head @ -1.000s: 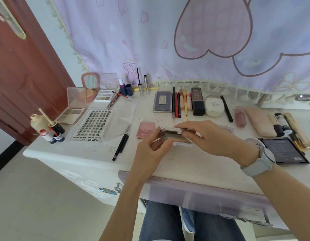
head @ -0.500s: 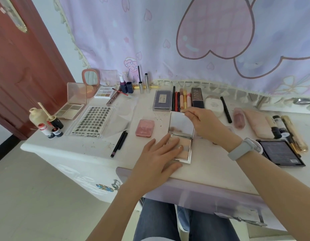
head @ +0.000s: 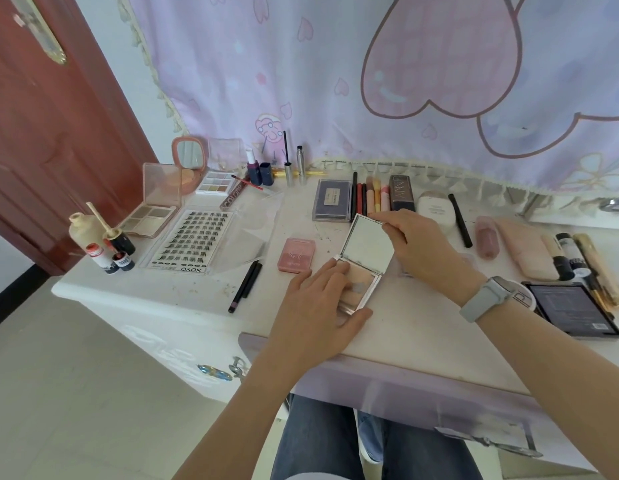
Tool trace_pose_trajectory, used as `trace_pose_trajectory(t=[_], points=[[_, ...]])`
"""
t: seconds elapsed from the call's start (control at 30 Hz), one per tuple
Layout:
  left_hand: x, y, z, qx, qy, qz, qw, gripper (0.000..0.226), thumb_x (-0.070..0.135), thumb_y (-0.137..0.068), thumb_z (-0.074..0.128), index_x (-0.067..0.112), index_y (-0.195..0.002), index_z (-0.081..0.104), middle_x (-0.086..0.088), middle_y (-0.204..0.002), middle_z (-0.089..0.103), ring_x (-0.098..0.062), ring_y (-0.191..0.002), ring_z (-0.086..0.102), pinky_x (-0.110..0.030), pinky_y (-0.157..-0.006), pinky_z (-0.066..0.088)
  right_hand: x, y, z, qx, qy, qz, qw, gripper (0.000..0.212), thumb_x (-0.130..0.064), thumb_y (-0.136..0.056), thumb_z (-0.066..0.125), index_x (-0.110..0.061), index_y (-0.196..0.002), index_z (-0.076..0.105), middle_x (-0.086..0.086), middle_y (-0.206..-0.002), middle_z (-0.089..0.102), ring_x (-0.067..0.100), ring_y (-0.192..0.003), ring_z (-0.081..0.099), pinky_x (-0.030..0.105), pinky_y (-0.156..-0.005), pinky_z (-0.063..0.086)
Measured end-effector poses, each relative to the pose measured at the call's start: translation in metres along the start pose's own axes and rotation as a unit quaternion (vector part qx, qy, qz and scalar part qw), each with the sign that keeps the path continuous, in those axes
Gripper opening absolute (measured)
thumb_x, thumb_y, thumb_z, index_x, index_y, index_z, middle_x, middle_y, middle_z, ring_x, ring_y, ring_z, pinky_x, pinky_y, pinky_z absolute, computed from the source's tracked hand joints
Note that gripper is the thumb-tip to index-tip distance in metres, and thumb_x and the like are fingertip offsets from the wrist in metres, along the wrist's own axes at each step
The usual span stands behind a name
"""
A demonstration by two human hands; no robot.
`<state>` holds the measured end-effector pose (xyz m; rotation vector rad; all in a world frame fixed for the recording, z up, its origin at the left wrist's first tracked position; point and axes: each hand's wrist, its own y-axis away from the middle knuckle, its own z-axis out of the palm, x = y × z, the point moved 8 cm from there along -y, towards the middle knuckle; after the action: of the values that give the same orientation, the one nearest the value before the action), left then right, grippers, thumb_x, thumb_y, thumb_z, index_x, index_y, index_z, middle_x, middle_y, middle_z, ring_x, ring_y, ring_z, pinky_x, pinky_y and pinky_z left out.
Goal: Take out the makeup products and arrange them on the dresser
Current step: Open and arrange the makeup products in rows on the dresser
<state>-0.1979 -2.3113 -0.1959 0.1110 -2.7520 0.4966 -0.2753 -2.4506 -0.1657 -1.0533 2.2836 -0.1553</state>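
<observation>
**Compact opened on the worktop**

I press my left hand (head: 315,313), fingers flat, on the base of the square powder compact (head: 361,268) at the front middle of the worktop (head: 422,327); my right hand (head: 415,247) pinches the top edge of its mirrored lid; I judge it best to keep the base pinned and tilt the lid gently, since the hinge looks thin; the case is glossy and hard, the pressed powder matte beige; beside it lies a smooth pink compact (head: 297,255).

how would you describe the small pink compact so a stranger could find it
On the white dresser, look near the middle, just left of the open mirrored compact. The small pink compact lies closed and flat there, the only solid pink square case.
</observation>
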Motion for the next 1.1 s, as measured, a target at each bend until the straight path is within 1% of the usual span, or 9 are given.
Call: trace_pose_trajectory(t=[0.1,0.2,0.37,0.53,0.7,0.77,0.83,1.0,1.1], points=[[-0.001,0.001,-0.006,0.026,-0.006,-0.013,1.0,0.046,0.039,-0.084,0.06,0.012,-0.121,0.056,-0.001,-0.134,0.053,-0.017,-0.131,0.041,-0.032,-0.105,0.03,-0.009,-0.004,0.001,0.002,0.011,-0.018,1.0,0.032,-0.012,-0.096,0.041,-0.013,-0.124,0.057,0.0,-0.097,0.057,0.023,-0.09,0.056,0.026,-0.076,0.038],[0.005,0.003,-0.012,0.05,-0.057,0.003,0.997,0.042,0.042,-0.082,0.05,0.015,-0.111,0.064,-0.004,-0.122,0.062,-0.021,-0.119,0.054,-0.038,-0.093,0.04,-0.017,-0.009,0.005,-0.01,0.038,-0.032,0.999,0.032,-0.013,-0.097,0.04,-0.014,-0.125,0.055,0.008,-0.11,0.061,0.026,-0.096,0.057,0.035,-0.083,0.044],[0.003,0.004,-0.012,0.059,-0.108,-0.015,0.992,0.042,0.043,-0.082,0.045,0.018,-0.108,0.066,-0.003,-0.119,0.064,-0.02,-0.113,0.058,-0.04,-0.086,0.041,-0.019,-0.017,0.007,-0.025,0.06,-0.029,0.997,0.032,-0.013,-0.097,0.038,-0.014,-0.124,0.055,0.012,-0.103,0.06,0.03,-0.092,0.055,0.037,-0.078,0.043],[0.001,0.003,-0.012,0.082,-0.111,-0.038,0.99,0.035,0.038,-0.081,0.054,0.016,-0.104,0.068,-0.004,-0.116,0.065,-0.021,-0.11,0.059,-0.041,-0.085,0.04,-0.021,-0.024,0.015,-0.064,0.047,-0.026,0.996,0.034,-0.014,-0.095,0.045,-0.015,-0.128,0.051,0.013,-0.119,0.056,0.035,-0.113,0.049,0.04,-0.095,0.038],[-0.01,0.004,-0.022,0.106,-0.117,-0.097,0.983,0.048,0.042,-0.087,0.036,0.013,-0.114,0.063,-0.006,-0.125,0.059,-0.025,-0.118,0.052,-0.042,-0.088,0.037,-0.026,-0.032,0.024,-0.076,0.032,-0.037,0.996,0.035,-0.015,-0.094,0.046,-0.017,-0.129,0.05,0.011,-0.119,0.055,0.032,-0.117,0.046,0.039,-0.104,0.026],[-0.019,0.002,-0.021,0.094,-0.112,-0.147,0.978,0.06,0.047,-0.089,0.023,0.012,-0.126,0.054,-0.007,-0.136,0.05,-0.022,-0.129,0.041,-0.041,-0.094,0.031,-0.027,-0.034,0.026,-0.07,0.029,-0.04,0.996,0.034,-0.014,-0.094,0.045,-0.015,-0.128,0.05,0.012,-0.123,0.054,0.034,-0.122,0.041,0.039,-0.108,0.019],[-0.028,0.004,-0.012,0.06,-0.115,-0.188,0.973,0.071,0.052,-0.087,0.009,0.011,-0.136,0.042,-0.005,-0.144,0.04,-0.017,-0.136,0.028,-0.038,-0.1,0.023,-0.03,-0.036,0.026,-0.061,0.021,-0.043,0.997,0.033,-0.013,-0.094,0.045,-0.013,-0.127,0.051,0.011,-0.124,0.054,0.035,-0.123,0.039,0.034,-0.104,0.017],[-0.035,0.015,-0.009,0.055,-0.108,-0.22,0.968,0.069,0.05,-0.089,0.017,0.006,-0.139,0.034,-0.009,-0.147,0.035,-0.021,-0.14,0.021,-0.038,-0.104,0.023,-0.035,-0.039,0.028,-0.065,0.02,-0.043,0.997,0.033,-0.016,-0.095,0.045,-0.015,-0.128,0.05,0.008,-0.124,0.054,0.031,-0.121,0.044,0.037,-0.102,0.019],[-0.034,0.022,-0.015,0.061,-0.091,-0.216,0.97,0.061,0.044,-0.09,0.026,0.005,-0.135,0.04,-0.012,-0.14,0.043,-0.028,-0.139,0.024,-0.042,-0.105,0.027,-0.029,-0.04,0.028,-0.08,0.033,-0.033,0.996,0.033,-0.015,-0.095,0.044,-0.014,-0.128,0.05,0.008,-0.129,0.051,0.039,-0.132,0.031,0.05,-0.114,0.011]])
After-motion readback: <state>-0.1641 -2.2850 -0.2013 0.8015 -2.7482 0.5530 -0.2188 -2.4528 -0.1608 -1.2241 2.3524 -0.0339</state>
